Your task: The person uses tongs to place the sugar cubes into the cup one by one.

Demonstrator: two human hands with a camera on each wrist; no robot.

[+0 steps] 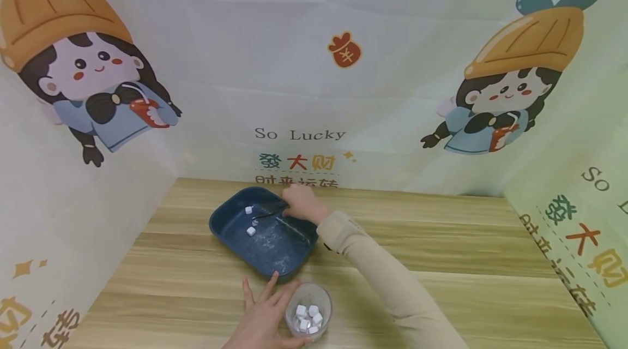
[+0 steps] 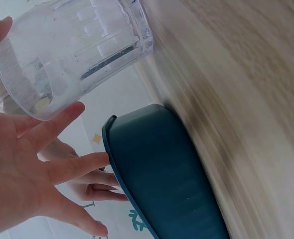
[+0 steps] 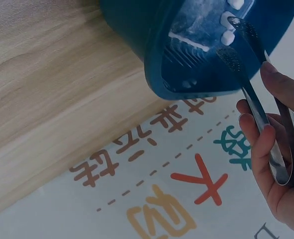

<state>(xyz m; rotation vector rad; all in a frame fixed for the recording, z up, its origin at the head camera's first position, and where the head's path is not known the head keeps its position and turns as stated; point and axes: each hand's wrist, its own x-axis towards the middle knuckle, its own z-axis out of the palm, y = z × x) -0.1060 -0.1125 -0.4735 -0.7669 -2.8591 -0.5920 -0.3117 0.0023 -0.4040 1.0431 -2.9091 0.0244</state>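
My right hand [image 1: 301, 203] grips metal tongs [image 3: 256, 94] over the dark blue basin [image 1: 230, 240]. In the right wrist view the tongs' tips stand apart, beside small white cubes [image 3: 227, 37] on the basin floor. Whether a cube sits between the tips I cannot tell. My left hand [image 1: 265, 316] lies with spread, straight fingers at the left side of a clear plastic cup [image 2: 67, 55]. Its thumb and index finger touch the cup, and another finger reaches the basin's near rim. Several white cubes [image 1: 304, 324] lie in the cup, which stands upright.
The wood-grain table [image 1: 417, 240] carries the basin and, nearer to me, the cup. Behind and at both sides hang pale printed sheets [image 1: 392, 92] with cartoon figures and lettering. White powdery marks [image 1: 270, 242] cover part of the basin floor.
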